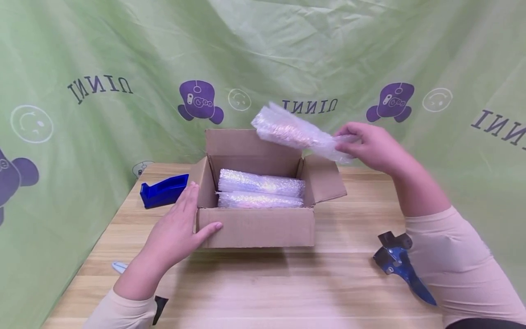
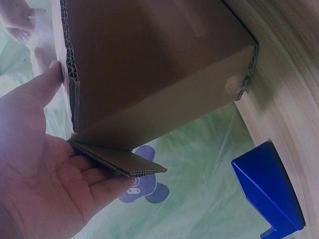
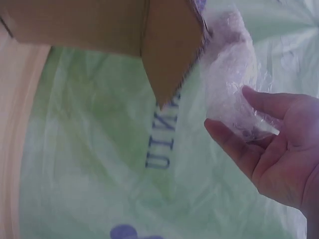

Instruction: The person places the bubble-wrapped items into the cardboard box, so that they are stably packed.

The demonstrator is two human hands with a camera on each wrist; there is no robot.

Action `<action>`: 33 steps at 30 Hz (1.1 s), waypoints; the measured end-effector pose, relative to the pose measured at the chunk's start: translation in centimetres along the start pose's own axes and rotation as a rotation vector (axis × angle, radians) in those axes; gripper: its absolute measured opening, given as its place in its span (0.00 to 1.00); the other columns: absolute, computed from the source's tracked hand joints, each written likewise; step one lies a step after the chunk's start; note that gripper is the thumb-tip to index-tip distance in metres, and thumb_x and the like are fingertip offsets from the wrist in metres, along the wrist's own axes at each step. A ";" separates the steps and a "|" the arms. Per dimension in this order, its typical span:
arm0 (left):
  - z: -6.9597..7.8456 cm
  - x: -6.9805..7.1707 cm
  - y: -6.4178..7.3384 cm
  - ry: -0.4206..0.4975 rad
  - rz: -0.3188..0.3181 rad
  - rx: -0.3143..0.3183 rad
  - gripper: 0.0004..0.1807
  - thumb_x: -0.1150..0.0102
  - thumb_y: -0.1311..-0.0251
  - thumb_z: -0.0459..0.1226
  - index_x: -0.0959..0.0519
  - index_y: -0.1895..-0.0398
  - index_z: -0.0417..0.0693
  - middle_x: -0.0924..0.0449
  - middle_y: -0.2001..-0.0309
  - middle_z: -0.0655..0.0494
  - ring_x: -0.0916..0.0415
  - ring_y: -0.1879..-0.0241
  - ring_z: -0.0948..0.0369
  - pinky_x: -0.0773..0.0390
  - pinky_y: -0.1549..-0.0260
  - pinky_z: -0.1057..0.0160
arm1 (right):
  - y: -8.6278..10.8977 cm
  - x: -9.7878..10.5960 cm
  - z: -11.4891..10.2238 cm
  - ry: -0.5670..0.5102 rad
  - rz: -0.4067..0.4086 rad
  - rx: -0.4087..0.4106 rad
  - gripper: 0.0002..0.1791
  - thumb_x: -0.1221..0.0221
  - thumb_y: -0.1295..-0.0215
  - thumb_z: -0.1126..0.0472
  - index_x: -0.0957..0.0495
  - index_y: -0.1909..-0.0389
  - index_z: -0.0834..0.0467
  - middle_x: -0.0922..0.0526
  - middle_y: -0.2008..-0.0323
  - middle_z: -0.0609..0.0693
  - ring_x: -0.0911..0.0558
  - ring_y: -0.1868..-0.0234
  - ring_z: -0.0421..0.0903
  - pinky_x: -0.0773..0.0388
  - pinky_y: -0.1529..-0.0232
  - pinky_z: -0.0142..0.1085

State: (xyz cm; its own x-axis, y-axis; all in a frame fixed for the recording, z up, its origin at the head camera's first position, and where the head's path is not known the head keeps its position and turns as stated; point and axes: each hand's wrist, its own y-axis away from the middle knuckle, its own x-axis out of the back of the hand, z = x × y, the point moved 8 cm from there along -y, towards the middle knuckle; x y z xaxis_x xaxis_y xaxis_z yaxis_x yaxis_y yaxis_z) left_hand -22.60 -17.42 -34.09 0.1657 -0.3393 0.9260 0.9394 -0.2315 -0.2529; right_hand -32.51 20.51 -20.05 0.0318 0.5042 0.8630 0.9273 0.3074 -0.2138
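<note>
My right hand (image 1: pixel 371 144) pinches the loose end of a bubble-wrapped bundle (image 1: pixel 287 130) between thumb and fingers, holding it tilted above the back right of an open cardboard box (image 1: pixel 256 228). Something pinkish shows through the wrap. Inside the box, two more bubble-wrapped rolls (image 1: pixel 260 182) lie side by side. My left hand (image 1: pixel 174 228) rests against the box's front left corner, fingers straight along the left flap (image 1: pixel 202 180) and thumb on the front. From the left wrist view, the fingers (image 2: pixel 107 191) lie against that flap.
A blue tape dispenser (image 1: pixel 164 191) stands left of the box on the wooden table (image 1: pixel 255 288). At the right, a blue-and-black tool (image 1: pixel 396 260) lies partly behind my sleeve. A pale object (image 1: pixel 119 267) and a black one (image 1: pixel 160 308) show beside my left forearm. Green printed cloth (image 1: pixel 263 55) hangs behind.
</note>
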 end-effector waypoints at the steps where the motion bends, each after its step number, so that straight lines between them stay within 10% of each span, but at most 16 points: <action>1: 0.0 0.0 0.0 -0.001 0.001 -0.002 0.59 0.51 0.40 0.69 0.59 0.21 0.40 0.60 0.21 0.42 0.57 0.23 0.46 0.40 0.32 0.39 | -0.1 -0.5 -0.5 0.000 -0.009 0.027 0.13 0.39 0.32 0.53 0.21 0.50 0.53 0.18 0.49 0.57 0.18 0.54 0.53 0.20 0.56 0.47; 20: 0.0 0.0 0.0 0.005 0.012 -0.008 0.59 0.50 0.41 0.69 0.60 0.21 0.41 0.59 0.21 0.42 0.57 0.23 0.46 0.41 0.31 0.40 | -2.3 -10.2 -5.1 0.151 -0.201 0.312 0.11 0.40 0.32 0.59 0.21 0.51 0.56 0.18 0.51 0.52 0.21 0.46 0.51 0.26 0.41 0.49; 25: 0.0 0.0 0.0 0.005 0.016 -0.013 0.59 0.50 0.41 0.69 0.59 0.21 0.41 0.59 0.21 0.42 0.57 0.23 0.46 0.42 0.30 0.41 | -1.6 -10.6 -5.5 0.155 -0.294 0.339 0.22 0.38 0.34 0.47 0.23 0.45 0.55 0.22 0.42 0.52 0.28 0.36 0.54 0.34 0.33 0.51; 33: -0.2 0.0 0.0 0.007 0.030 -0.012 0.59 0.50 0.42 0.70 0.59 0.21 0.41 0.59 0.21 0.42 0.56 0.23 0.46 0.40 0.32 0.39 | -1.8 -10.3 -8.3 0.140 -0.226 0.382 0.27 0.48 0.27 0.45 0.29 0.33 0.53 0.27 0.34 0.51 0.32 0.31 0.52 0.37 0.29 0.50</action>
State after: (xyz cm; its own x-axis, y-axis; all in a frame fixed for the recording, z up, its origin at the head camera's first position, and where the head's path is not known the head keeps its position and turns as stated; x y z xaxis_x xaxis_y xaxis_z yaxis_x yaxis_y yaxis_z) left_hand -22.63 -17.57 -34.10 0.1913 -0.3525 0.9161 0.9303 -0.2325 -0.2838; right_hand -31.39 8.03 -24.76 -0.0807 0.2846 0.9552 0.7140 0.6852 -0.1438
